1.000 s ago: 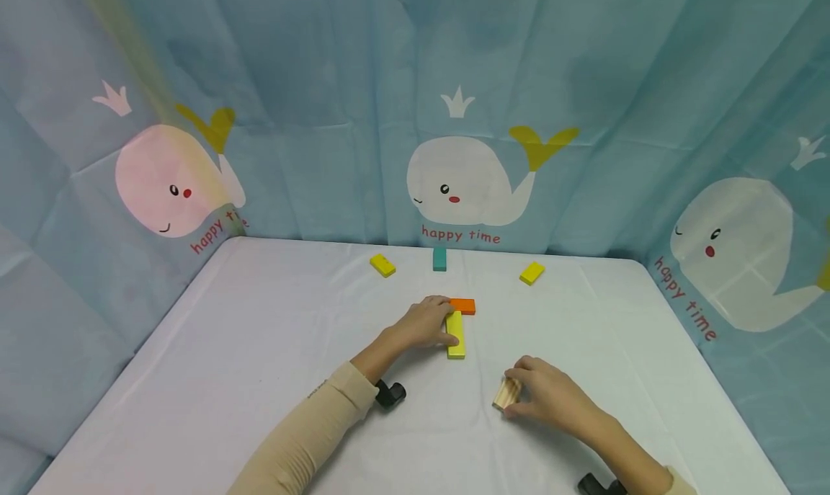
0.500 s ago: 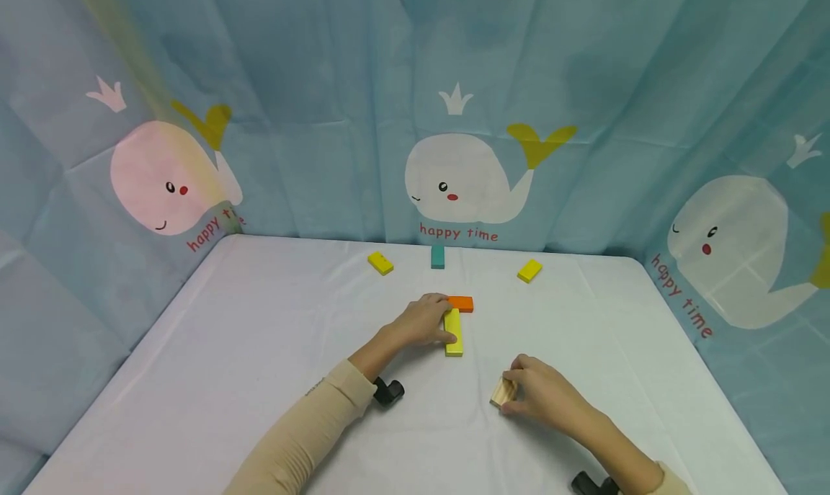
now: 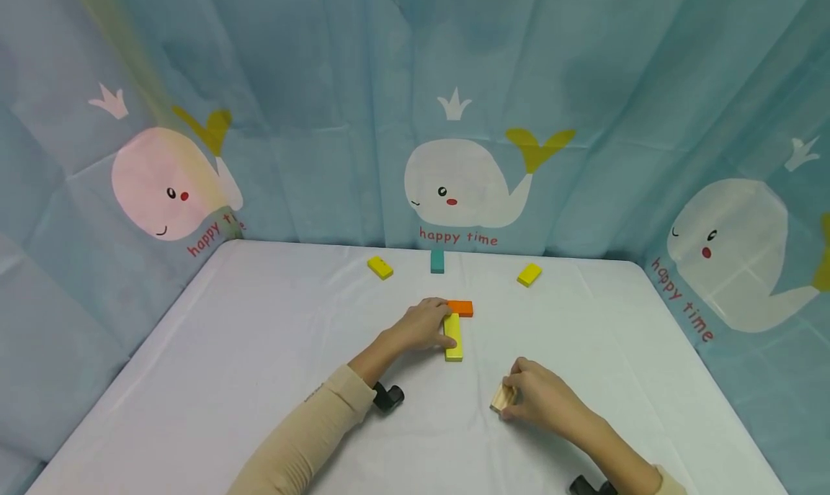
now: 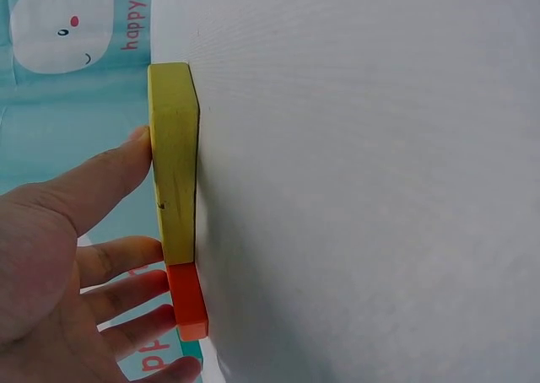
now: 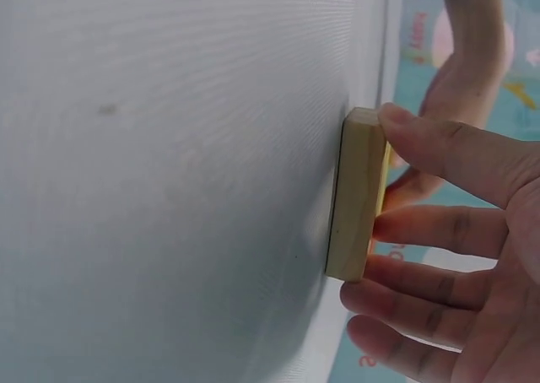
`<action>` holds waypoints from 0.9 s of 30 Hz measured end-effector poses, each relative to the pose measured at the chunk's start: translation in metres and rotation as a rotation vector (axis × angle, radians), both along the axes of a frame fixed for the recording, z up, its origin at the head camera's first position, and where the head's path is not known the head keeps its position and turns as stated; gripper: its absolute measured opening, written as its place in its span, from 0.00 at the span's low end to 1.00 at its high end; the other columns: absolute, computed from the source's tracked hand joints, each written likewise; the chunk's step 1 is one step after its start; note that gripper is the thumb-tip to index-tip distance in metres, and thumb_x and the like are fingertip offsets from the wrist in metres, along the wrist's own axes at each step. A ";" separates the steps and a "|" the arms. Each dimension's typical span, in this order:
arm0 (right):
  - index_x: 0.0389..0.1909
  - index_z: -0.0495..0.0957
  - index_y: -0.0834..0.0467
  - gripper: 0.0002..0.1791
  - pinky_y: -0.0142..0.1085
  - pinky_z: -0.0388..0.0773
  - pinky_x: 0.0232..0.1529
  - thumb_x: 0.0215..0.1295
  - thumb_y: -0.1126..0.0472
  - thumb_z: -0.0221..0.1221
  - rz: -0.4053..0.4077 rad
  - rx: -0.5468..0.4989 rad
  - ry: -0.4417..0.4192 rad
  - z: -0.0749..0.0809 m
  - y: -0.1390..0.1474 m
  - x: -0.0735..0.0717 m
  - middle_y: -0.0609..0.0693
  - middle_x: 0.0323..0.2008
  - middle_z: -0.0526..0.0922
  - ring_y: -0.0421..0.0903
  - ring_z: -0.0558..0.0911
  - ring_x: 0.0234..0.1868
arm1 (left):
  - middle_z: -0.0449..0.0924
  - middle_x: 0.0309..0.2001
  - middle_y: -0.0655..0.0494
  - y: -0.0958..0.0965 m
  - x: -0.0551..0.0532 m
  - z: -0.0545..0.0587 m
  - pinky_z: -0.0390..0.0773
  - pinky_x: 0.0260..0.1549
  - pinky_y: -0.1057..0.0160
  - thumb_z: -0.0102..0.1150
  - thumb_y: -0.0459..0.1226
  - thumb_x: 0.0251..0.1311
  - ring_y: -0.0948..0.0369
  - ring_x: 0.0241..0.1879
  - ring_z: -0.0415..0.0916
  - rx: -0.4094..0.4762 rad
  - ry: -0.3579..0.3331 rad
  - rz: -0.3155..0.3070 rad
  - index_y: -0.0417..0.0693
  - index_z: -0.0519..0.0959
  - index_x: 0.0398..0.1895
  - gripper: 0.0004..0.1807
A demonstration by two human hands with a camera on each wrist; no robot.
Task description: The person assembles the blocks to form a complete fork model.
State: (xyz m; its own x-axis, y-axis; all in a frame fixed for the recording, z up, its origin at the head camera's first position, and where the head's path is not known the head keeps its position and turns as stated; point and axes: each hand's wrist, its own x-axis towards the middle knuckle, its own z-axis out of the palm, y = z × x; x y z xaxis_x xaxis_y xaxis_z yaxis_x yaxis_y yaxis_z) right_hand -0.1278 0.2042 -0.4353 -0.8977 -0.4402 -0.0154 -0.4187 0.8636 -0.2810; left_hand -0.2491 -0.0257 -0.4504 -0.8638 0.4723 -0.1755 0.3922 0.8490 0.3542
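Note:
My left hand (image 3: 421,325) rests on two blocks lying end to side on the white table. Its thumb touches the long yellow block (image 4: 175,164), and its fingertips reach the yellow block's far end and the orange block (image 3: 462,308). The orange block lies crosswise against that far end, partly covered by the fingers. Nearer and to the right, my right hand (image 3: 547,400) pinches a plain wooden block (image 5: 358,197) between the thumb at one end and fingers at the other. This block lies at a slant, apart from the coloured pair.
Toward the back of the white-covered table (image 3: 259,351) lie a teal block (image 3: 437,261), a yellow block (image 3: 380,267) to its left and another yellow block (image 3: 529,274) to its right. A blue curtain (image 3: 311,185) with whale prints hangs behind and along the sides.

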 end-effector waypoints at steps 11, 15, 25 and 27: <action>0.40 0.86 0.66 0.27 0.25 0.67 0.26 0.39 0.55 0.78 0.003 -0.014 0.015 0.002 0.000 0.001 0.45 0.35 0.78 0.33 0.66 0.28 | 0.64 0.71 0.51 0.000 0.002 0.001 0.64 0.69 0.50 0.67 0.54 0.56 0.54 0.72 0.59 -0.001 0.004 -0.004 0.48 0.71 0.66 0.37; 0.40 0.86 0.65 0.27 0.26 0.67 0.26 0.38 0.55 0.78 -0.012 -0.006 0.024 0.000 -0.002 0.001 0.46 0.35 0.79 0.33 0.67 0.28 | 0.64 0.71 0.51 -0.001 0.001 0.002 0.63 0.69 0.49 0.67 0.54 0.56 0.54 0.72 0.59 0.010 -0.009 0.006 0.47 0.71 0.66 0.37; 0.39 0.86 0.65 0.28 0.29 0.77 0.30 0.38 0.53 0.78 0.022 0.058 0.132 -0.004 -0.003 0.008 0.49 0.36 0.80 0.39 0.76 0.32 | 0.65 0.71 0.51 0.000 0.002 0.002 0.65 0.68 0.50 0.67 0.54 0.56 0.54 0.71 0.60 -0.005 0.008 -0.003 0.48 0.71 0.66 0.37; 0.39 0.86 0.65 0.28 0.31 0.78 0.31 0.38 0.52 0.78 0.028 0.062 0.150 -0.004 -0.003 0.008 0.50 0.37 0.81 0.41 0.78 0.33 | 0.65 0.71 0.51 0.000 0.002 0.002 0.64 0.69 0.50 0.67 0.54 0.56 0.54 0.71 0.60 0.000 0.006 -0.003 0.48 0.71 0.66 0.37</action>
State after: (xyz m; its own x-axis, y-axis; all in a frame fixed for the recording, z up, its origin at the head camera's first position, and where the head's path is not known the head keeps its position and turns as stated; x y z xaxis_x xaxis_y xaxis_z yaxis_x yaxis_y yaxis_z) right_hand -0.1195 0.2015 -0.4397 -0.8795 -0.4673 0.0902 -0.4759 0.8647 -0.1604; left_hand -0.2473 -0.0261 -0.4484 -0.8636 0.4745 -0.1706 0.3965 0.8480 0.3516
